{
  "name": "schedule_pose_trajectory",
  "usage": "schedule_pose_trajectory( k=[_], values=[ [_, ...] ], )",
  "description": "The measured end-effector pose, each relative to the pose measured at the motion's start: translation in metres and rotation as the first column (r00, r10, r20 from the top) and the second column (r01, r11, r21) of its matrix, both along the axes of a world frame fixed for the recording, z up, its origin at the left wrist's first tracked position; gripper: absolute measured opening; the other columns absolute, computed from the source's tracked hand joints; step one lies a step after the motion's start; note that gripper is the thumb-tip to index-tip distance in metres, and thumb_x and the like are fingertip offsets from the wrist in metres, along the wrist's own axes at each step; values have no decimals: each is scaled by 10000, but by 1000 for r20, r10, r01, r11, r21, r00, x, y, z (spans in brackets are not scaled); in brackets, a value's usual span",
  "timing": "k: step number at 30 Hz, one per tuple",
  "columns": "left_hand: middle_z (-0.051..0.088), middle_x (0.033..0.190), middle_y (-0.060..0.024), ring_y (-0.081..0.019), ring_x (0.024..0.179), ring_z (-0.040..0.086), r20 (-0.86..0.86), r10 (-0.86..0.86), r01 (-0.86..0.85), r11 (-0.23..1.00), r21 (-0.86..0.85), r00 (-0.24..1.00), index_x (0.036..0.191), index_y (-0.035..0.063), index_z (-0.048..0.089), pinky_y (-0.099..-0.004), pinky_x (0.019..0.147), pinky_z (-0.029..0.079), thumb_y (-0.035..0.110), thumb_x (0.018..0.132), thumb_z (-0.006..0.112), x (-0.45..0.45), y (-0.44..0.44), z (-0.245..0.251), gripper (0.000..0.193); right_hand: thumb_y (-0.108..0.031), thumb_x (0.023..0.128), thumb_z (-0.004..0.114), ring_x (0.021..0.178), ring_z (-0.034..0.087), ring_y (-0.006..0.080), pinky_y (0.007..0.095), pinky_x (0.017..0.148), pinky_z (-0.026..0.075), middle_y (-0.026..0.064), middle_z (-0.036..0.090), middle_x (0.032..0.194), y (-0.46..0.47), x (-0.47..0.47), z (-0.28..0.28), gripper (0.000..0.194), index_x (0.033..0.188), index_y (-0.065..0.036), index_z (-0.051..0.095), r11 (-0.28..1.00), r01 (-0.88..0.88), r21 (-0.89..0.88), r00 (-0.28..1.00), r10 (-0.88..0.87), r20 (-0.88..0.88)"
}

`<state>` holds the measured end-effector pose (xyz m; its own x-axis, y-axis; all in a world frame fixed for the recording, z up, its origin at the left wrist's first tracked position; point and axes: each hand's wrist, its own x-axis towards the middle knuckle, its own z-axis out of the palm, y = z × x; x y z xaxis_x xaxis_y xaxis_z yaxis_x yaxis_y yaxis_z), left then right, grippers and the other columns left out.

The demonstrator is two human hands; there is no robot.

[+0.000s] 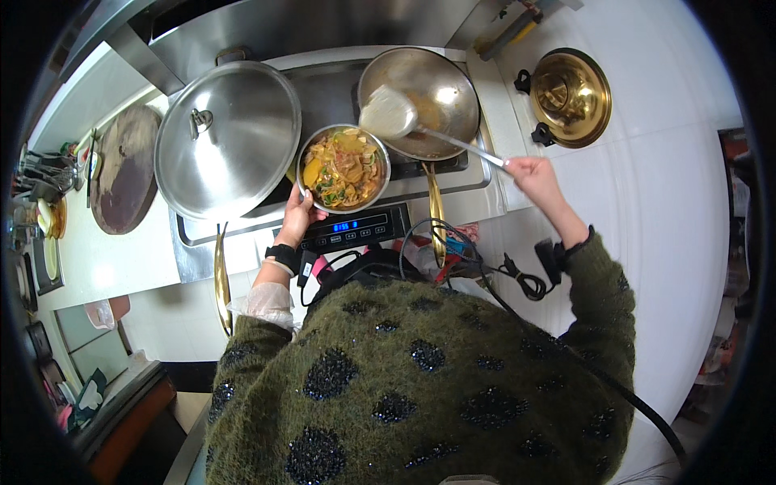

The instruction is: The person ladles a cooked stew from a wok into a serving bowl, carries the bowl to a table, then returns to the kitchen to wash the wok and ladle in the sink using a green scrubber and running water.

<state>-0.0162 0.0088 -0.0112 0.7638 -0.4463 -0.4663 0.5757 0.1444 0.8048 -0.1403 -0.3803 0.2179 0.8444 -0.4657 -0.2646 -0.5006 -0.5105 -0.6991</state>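
Note:
My left hand (298, 217) grips the lower left rim of a metal bowl (388, 176) full of cooked food (344, 167) with yellow, green and brown pieces. The end of a metal wok spatula's handle is in my right hand (536, 179). The broad blade of the spatula (389, 113) is over the left side of a wok (451, 73), close to the bowl's upper right rim. Only a thin smear of sauce shows on the wok's inner surface. A gold-coloured handle (435, 212) extends from the wok towards me.
A large steel lid (242, 139) covers the left side of the cooktop. Left of it lies a round wooden board (124, 170). A control panel (357, 228) with a lit display is at the front edge. A gold-coloured lid (585, 100) hangs or stands at the right; cables loop before my body.

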Motion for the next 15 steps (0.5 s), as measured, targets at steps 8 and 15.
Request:
schedule_pose_trajectory(
  k=[8, 15],
  values=[
    [592, 835, -91, -156, 623, 590, -10, -6, 6, 1000, 2, 1000, 1390, 180, 215, -252, 577, 507, 189, 968, 356, 0, 0, -1, 444, -355, 776, 625, 661, 607, 331, 395, 610, 489, 157, 626, 683, -30, 104, 25, 264, 846, -113, 700, 517, -187, -836, 953, 302, -27],
    [589, 848, -91, -159, 622, 591, -8, 15, -15, 1000, 14, 1000, 1391, 181, 201, -260, 575, 509, 189, 969, 357, -1, 0, -3, 450, -270, 788, 603, 663, 621, 290, 385, 593, 492, 124, 610, 642, -13, 152, 35, 215, 731, -67, 640, 84, -342, -936, 762, 607, -224]
  ],
)
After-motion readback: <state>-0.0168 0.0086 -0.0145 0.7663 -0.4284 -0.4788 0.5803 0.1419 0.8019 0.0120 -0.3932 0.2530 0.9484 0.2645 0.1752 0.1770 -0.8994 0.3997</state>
